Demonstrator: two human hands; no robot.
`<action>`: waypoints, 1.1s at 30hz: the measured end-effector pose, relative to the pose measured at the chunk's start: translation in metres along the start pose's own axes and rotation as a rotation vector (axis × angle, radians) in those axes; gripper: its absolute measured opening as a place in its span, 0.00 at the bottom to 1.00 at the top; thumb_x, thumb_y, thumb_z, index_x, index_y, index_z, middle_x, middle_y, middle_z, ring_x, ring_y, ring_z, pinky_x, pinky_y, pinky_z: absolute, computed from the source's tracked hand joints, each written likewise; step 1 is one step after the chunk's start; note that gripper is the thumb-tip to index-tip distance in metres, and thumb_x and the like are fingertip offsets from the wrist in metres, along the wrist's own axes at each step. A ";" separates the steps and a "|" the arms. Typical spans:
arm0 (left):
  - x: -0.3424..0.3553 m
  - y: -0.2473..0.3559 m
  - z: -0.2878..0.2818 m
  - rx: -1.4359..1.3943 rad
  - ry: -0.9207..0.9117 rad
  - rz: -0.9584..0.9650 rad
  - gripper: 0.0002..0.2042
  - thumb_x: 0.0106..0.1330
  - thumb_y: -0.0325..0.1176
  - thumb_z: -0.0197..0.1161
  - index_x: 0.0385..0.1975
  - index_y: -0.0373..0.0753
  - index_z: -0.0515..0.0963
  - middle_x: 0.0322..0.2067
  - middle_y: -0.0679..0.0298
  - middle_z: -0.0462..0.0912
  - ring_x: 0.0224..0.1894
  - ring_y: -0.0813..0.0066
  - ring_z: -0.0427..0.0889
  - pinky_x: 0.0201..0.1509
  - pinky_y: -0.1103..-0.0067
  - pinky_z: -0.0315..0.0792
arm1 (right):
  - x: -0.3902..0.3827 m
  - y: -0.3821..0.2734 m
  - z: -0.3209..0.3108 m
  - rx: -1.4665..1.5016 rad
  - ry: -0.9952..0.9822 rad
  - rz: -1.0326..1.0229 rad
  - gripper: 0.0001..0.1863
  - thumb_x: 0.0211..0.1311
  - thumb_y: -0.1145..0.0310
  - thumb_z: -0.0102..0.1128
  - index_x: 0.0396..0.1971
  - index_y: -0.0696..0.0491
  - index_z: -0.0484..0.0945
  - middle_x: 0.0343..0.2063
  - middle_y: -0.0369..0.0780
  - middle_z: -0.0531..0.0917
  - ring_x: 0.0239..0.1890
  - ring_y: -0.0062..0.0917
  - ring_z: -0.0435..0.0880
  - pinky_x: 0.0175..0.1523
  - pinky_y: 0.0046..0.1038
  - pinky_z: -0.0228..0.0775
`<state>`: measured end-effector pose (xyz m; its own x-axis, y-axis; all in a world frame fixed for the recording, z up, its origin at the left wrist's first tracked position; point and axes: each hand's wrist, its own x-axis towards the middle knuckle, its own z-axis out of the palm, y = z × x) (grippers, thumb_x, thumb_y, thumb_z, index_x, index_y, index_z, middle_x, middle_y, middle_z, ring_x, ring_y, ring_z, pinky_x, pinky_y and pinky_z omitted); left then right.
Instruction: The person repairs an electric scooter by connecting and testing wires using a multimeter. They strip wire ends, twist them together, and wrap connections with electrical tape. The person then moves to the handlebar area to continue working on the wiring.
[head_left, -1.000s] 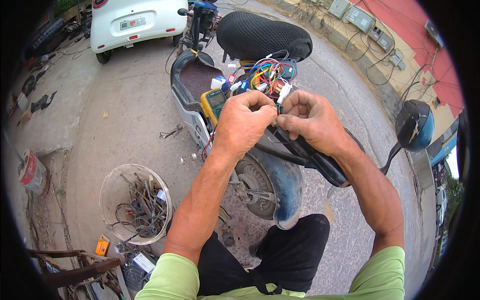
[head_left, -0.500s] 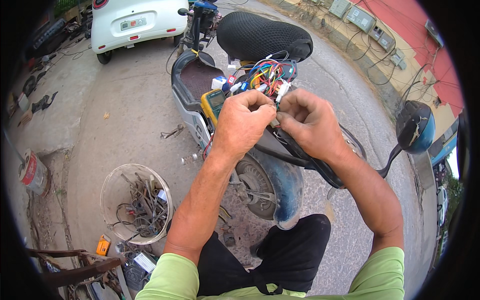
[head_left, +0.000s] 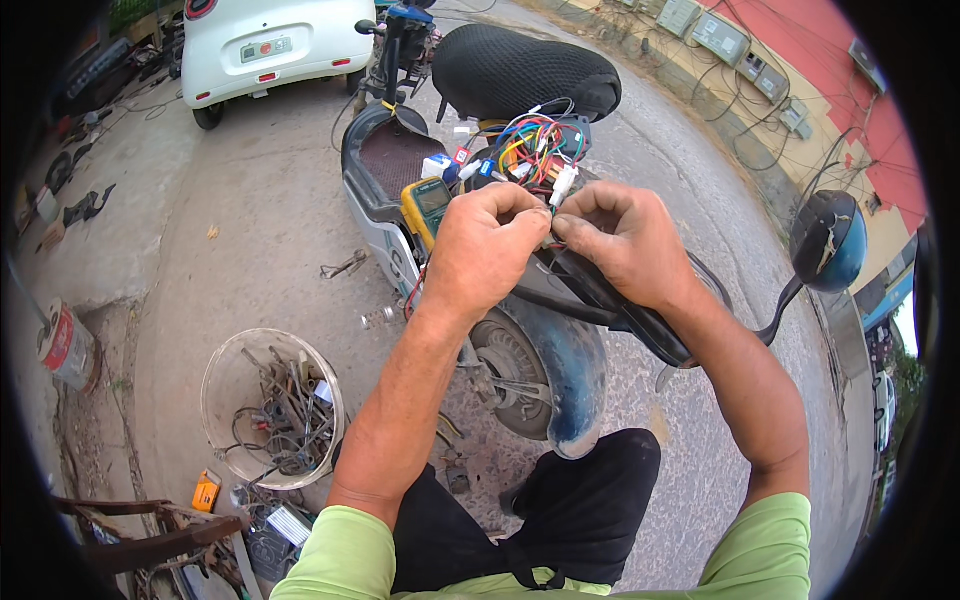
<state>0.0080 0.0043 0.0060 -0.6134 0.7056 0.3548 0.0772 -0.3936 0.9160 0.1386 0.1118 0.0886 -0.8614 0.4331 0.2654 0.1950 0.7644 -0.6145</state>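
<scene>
Above the scooter's opened body, my left hand point(head_left: 490, 250) and my right hand point(head_left: 632, 245) meet, thumbs and forefingers pinched together. Between the fingertips run thin wires, coming down from a white plug connector point(head_left: 564, 184); the exact spot they grip is partly hidden by the fingers. Just beyond lies a tangled bundle of coloured wires point(head_left: 540, 145) with several connectors. A yellow multimeter point(head_left: 430, 208) leans beside my left hand, on the scooter point(head_left: 385, 240). The black mesh-covered seat point(head_left: 525, 70) is tipped up behind the wiring.
To the left stands a white bucket point(head_left: 212, 400) of tools and cables. Odd parts lie around a small orange box point(head_left: 206, 490). The rear wheel point(head_left: 512, 375) is below my forearms, a mirror point(head_left: 830, 240) at right. A white car point(head_left: 280, 50) is parked ahead.
My right hand has come slightly closer to my left, its fingertips tighter together. The white connector has shifted a little. The black panel under my right wrist has risen slightly.
</scene>
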 end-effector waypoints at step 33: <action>0.004 0.012 -0.012 -0.129 -0.047 -0.110 0.19 0.61 0.32 0.73 0.46 0.27 0.76 0.39 0.56 0.85 0.39 0.76 0.85 0.42 0.81 0.80 | 0.004 0.002 -0.003 0.014 -0.041 0.126 0.12 0.64 0.68 0.63 0.36 0.63 0.84 0.25 0.39 0.85 0.27 0.18 0.82 0.35 0.26 0.75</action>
<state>-0.0033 -0.0048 0.0159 -0.5748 0.7743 0.2648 -0.0918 -0.3826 0.9194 0.1367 0.1164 0.0906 -0.8488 0.5054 0.1552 0.2967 0.6983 -0.6514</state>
